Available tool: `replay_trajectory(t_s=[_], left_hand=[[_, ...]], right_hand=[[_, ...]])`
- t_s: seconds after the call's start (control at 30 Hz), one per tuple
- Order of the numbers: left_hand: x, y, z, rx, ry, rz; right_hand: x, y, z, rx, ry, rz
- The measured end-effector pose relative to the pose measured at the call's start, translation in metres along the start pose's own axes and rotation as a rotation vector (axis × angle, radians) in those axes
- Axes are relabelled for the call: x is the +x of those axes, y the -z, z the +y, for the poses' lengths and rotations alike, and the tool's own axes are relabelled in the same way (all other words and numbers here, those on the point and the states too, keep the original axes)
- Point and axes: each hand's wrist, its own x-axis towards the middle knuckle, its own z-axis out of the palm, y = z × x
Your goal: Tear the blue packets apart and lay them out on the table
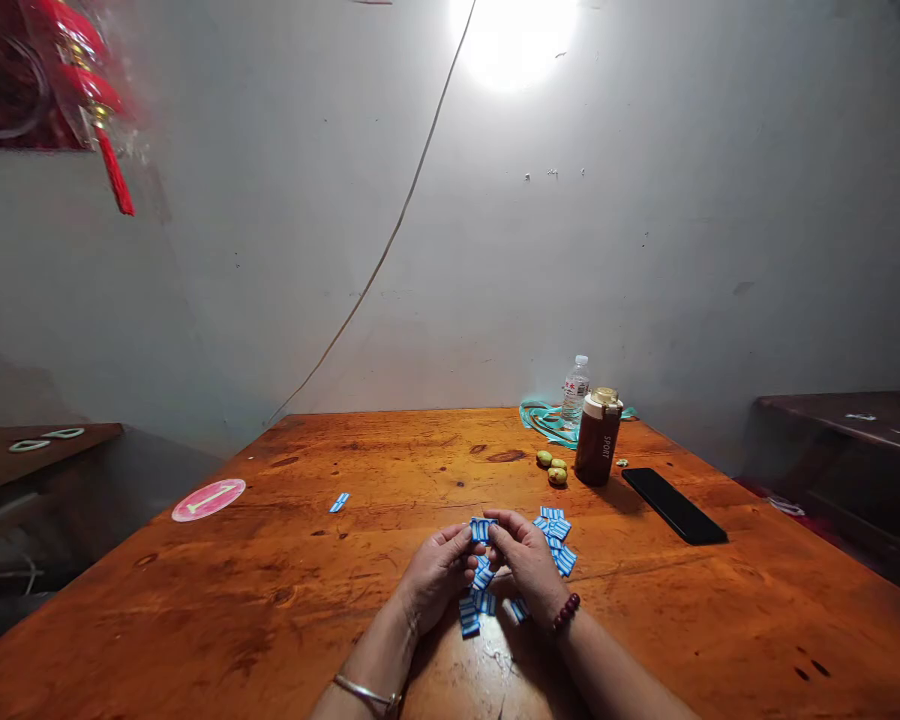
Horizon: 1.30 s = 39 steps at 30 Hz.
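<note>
Between my two hands, just above the table, is a small blue-and-white striped piece [483,530], perhaps fabric or a packet; its exact kind I cannot make out. My left hand [441,568] pinches its left end, and my right hand [529,560] pinches its right end. Below my hands lie several like striped pieces [470,614], partly hidden by the fingers. Another loose cluster of striped pieces [562,558] rests just right of my right hand. One lone striped piece [339,502] lies off to the left.
A wooden table [390,460] reaches to the wall. On its right stand a dark sport bottle [598,445] and a clear water bottle [576,385] by a teal cloth [547,420]. Yellow-green fruits [557,477] and a black phone [673,506] lie nearby. A pink disc [208,500] is at left.
</note>
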Motion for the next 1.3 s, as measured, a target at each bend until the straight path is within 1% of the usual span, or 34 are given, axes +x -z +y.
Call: replay_trajectory(t_s=[0.27,0.43,0.5,0.6,0.67,0.73,0.93,1.07,1.17,1.23,1.3], left_hand=[[0.003,0.005,-0.003,0.025,-0.007,0.029],[0.004,0.006,-0.002,0.069,0.008,0.091],[0.003,0.004,-0.001,0.090,0.022,0.109],[0.001,0.001,0.001,0.149,0.038,0.113],[0.000,0.000,0.001,0.169,0.028,0.112],[0.000,-0.001,0.001,0.164,0.007,0.119],[0.002,0.001,-0.002,0.111,-0.028,0.068],[0.002,0.000,-0.003,0.119,-0.024,0.096],[0.003,-0.001,-0.003,0.208,-0.019,0.118],[0.005,-0.001,-0.003,0.336,-0.107,0.124],[0.005,0.000,-0.003,0.491,-0.247,0.115]], right_hand=[[-0.002,-0.001,0.001,-0.118,0.045,-0.009],[-0.003,0.000,-0.002,-0.224,0.108,0.005],[-0.005,-0.001,-0.004,-0.306,0.161,-0.003],[-0.010,-0.003,-0.008,-0.460,0.303,-0.022],[-0.013,-0.004,-0.009,-0.544,0.391,-0.038],[-0.015,-0.005,-0.011,-0.594,0.431,-0.051],[-0.016,-0.006,-0.013,-0.598,0.406,-0.038],[-0.015,-0.006,-0.011,-0.580,0.368,-0.027],[-0.013,-0.004,-0.009,-0.557,0.312,-0.036],[-0.012,-0.002,-0.008,-0.563,0.277,-0.045],[-0.010,0.001,-0.008,-0.584,0.262,-0.056]])
